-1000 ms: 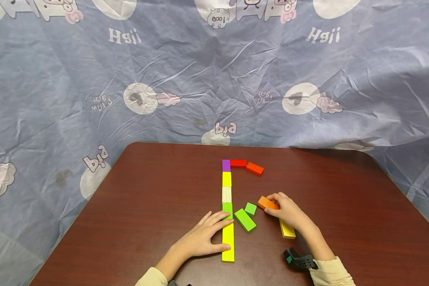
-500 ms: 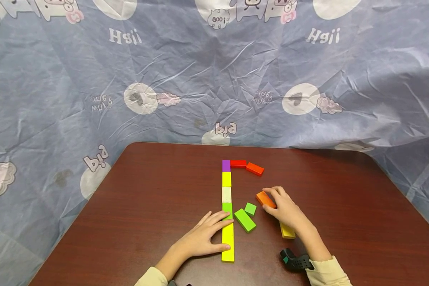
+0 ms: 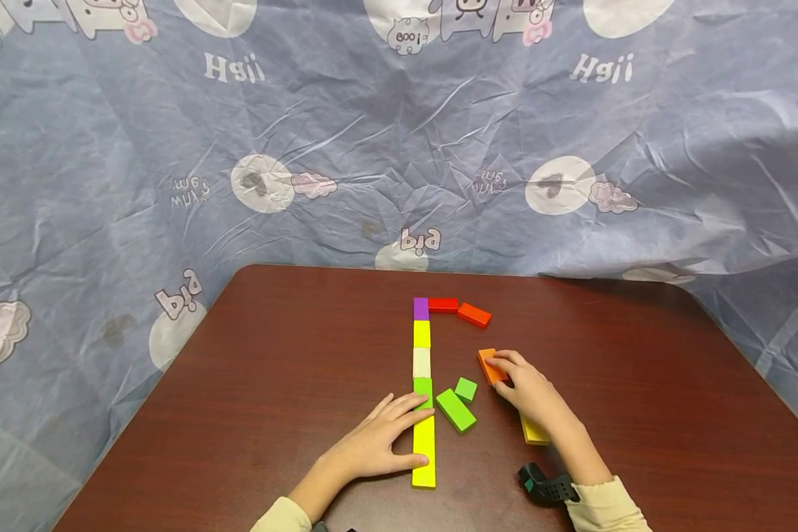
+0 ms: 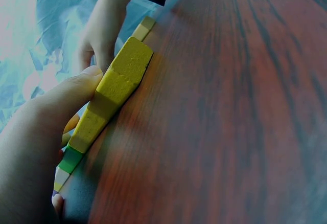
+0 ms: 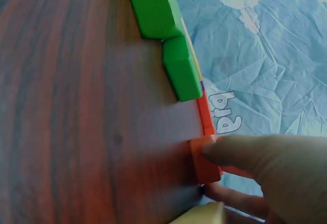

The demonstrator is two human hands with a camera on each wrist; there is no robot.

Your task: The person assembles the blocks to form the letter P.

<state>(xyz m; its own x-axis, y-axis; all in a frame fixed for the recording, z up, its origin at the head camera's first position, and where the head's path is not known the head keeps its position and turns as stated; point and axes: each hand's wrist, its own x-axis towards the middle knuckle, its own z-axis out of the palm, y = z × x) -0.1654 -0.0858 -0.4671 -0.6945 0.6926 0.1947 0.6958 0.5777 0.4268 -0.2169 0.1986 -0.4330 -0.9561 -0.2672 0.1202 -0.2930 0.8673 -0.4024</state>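
Observation:
A straight row of blocks runs away from me, with yellow blocks nearest, then a green block, a white block, a yellow block and a purple block. My left hand rests on the near part, fingers spread over the green and yellow, thumb on the nearest yellow. To the right, my right hand pinches an orange block between thumb and fingers, close over the table. In the right wrist view the thumb lies against the orange block.
A red block adjoins the purple one, with a second red block angled beside it. Between the hands lie a long green block and a green cube. A yellow block is partly hidden under the right forearm.
The right hand has shifted slightly away from me and left, turning the orange block so that it points more toward the far edge. The left hand has stayed in place.

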